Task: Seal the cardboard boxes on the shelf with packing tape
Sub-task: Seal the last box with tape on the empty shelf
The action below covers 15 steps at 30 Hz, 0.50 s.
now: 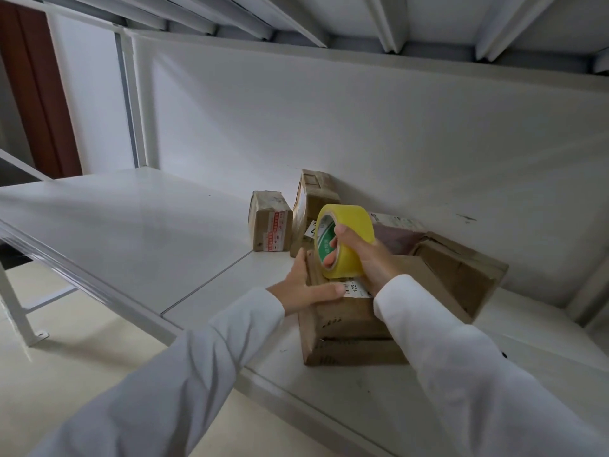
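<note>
A brown cardboard box (pixel 349 328) with a white label sits near the front of the white shelf (pixel 138 232). My left hand (pixel 309 286) grips its left top edge, thumb on top by the label. My right hand (pixel 365 255) holds a yellow roll of packing tape (pixel 349 232) upright over the box's top, fingers through the green core. Both arms are in white sleeves.
Two small taped boxes (pixel 272 225) (pixel 311 206) stand at the back against the white wall. A larger open box (pixel 461 272) lies to the right, behind the near one. The shelf's metal front rail (pixel 82 278) runs diagonally; another shelf is overhead.
</note>
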Each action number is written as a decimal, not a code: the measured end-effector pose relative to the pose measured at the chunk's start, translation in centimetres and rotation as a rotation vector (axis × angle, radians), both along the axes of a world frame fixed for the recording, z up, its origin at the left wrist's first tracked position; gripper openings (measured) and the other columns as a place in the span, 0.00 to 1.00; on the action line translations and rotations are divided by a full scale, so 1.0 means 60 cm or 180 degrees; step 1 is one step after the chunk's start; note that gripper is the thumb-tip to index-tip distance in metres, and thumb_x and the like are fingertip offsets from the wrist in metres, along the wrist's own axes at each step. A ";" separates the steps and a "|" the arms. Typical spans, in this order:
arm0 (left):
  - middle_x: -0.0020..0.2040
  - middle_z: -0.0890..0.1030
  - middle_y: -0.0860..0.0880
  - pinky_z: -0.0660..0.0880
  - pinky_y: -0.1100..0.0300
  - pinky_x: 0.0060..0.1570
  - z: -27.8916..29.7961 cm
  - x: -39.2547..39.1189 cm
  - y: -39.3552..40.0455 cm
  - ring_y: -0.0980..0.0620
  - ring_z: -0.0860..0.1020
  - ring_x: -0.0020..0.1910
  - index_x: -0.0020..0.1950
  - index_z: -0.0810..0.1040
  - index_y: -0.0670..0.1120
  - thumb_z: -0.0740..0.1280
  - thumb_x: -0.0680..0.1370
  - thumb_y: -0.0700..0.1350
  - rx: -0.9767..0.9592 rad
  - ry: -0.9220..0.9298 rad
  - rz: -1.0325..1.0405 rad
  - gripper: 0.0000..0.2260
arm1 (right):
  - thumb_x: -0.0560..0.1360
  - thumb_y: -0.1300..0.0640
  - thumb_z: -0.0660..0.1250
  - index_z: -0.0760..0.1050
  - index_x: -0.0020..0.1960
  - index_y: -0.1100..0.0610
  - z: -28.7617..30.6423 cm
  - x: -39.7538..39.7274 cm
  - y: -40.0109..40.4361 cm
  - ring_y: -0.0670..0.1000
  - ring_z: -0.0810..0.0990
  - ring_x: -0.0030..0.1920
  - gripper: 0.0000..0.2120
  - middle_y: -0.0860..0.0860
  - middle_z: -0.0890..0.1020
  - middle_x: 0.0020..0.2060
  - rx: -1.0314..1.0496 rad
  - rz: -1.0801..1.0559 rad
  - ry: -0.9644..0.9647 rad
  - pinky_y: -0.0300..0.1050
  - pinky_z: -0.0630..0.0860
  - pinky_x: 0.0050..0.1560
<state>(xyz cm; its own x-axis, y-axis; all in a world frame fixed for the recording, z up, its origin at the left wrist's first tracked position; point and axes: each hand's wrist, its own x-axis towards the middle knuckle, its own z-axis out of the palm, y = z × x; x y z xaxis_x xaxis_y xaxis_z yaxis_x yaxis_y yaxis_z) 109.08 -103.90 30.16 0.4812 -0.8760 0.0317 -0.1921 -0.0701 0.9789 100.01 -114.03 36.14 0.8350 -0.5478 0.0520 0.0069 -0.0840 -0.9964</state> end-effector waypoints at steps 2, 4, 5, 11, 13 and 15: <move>0.74 0.59 0.51 0.64 0.55 0.69 0.009 0.006 -0.011 0.52 0.61 0.72 0.76 0.35 0.48 0.77 0.54 0.59 0.0036 0.0047 0.0055 0.66 | 0.73 0.45 0.67 0.77 0.44 0.55 -0.007 0.000 0.000 0.54 0.82 0.40 0.12 0.52 0.84 0.32 -0.0017 -0.0021 -0.0001 0.52 0.78 0.53; 0.74 0.60 0.49 0.65 0.56 0.68 0.006 0.007 -0.023 0.53 0.63 0.69 0.76 0.35 0.47 0.79 0.60 0.50 0.0029 0.0064 0.0189 0.61 | 0.73 0.46 0.67 0.77 0.44 0.54 -0.008 0.000 0.004 0.53 0.82 0.41 0.11 0.50 0.83 0.31 -0.0017 -0.0092 -0.0036 0.52 0.78 0.54; 0.73 0.62 0.49 0.67 0.55 0.67 0.003 0.008 -0.028 0.53 0.65 0.68 0.76 0.37 0.47 0.78 0.60 0.48 0.0019 0.0074 0.0275 0.60 | 0.73 0.47 0.67 0.77 0.43 0.53 -0.009 -0.001 0.005 0.52 0.82 0.40 0.10 0.49 0.83 0.31 -0.0007 -0.0129 -0.0067 0.51 0.78 0.53; 0.62 0.67 0.51 0.71 0.58 0.59 -0.009 0.023 -0.040 0.53 0.69 0.61 0.76 0.44 0.44 0.74 0.70 0.37 0.0107 0.0245 0.0364 0.46 | 0.74 0.50 0.67 0.75 0.40 0.51 -0.016 -0.004 0.011 0.48 0.81 0.36 0.06 0.46 0.82 0.28 -0.0075 -0.0290 -0.0201 0.45 0.78 0.46; 0.62 0.68 0.50 0.71 0.56 0.61 -0.010 0.025 -0.045 0.51 0.70 0.62 0.76 0.46 0.44 0.74 0.70 0.37 0.0152 0.0252 0.0460 0.45 | 0.74 0.51 0.67 0.74 0.40 0.50 -0.014 -0.004 0.013 0.46 0.80 0.34 0.06 0.45 0.81 0.27 -0.0056 -0.0331 -0.0230 0.41 0.77 0.41; 0.63 0.69 0.48 0.72 0.56 0.60 -0.011 0.027 -0.049 0.50 0.70 0.62 0.76 0.47 0.43 0.75 0.69 0.37 0.0196 0.0240 0.0555 0.45 | 0.74 0.51 0.67 0.74 0.40 0.50 -0.012 -0.007 0.019 0.46 0.80 0.33 0.06 0.46 0.81 0.28 -0.0039 -0.0362 -0.0223 0.41 0.77 0.40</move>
